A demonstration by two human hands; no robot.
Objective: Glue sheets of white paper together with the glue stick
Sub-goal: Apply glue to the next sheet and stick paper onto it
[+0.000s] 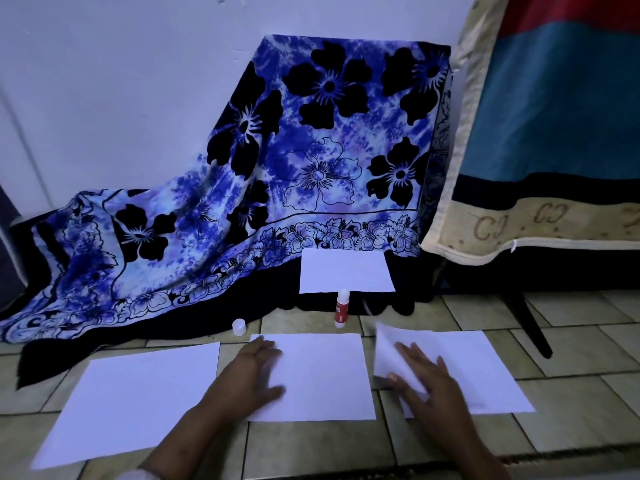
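Observation:
Several white paper sheets lie on the tiled floor: a left sheet [138, 403], a middle sheet [322, 375], a right sheet [485, 368] and a far sheet [346, 271] resting on the dark cloth edge. A red and white glue stick [341, 308] stands upright and uncapped behind the middle sheet, with its white cap [239, 327] to the left. My left hand [252, 375] rests flat on the middle sheet's left edge. My right hand [429, 386] pinches the right sheet's left edge, which is raised off the floor, thumb under and fingers over it.
A blue floral cloth [277, 161] drapes over something against the white wall behind the sheets. At the right a mattress [540, 133] lies on a dark frame, one leg [530, 320] of which stands just beyond the right sheet.

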